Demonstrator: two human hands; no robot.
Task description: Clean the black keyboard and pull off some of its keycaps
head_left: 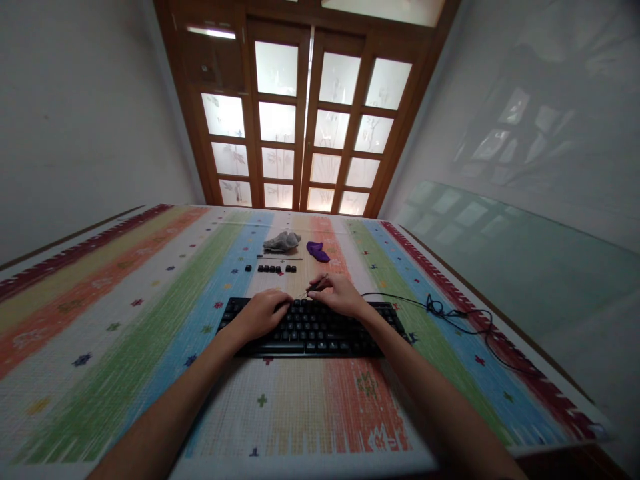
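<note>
A black keyboard (320, 333) lies flat on the striped tablecloth. My left hand (263, 313) rests over its upper left part, fingers curled, thumb and fingertips close together at the top row; whatever is between them is too small to make out. Above the upper middle keys, my right hand (340, 293) grips a thin tool with a dark handle (316, 287). Its fine, wire-like end points left toward my left fingertips. Behind the keyboard, several loose black keycaps (269, 269) stand in a broken row.
Farther back lie a crumpled grey cloth (283, 242) and a small purple cloth (318, 251). A thin dark strip (280, 258) sits before the grey one. The keyboard's black cable (450, 313) coils to the right. Walls flank the table, with a wooden glazed door (305, 120) beyond.
</note>
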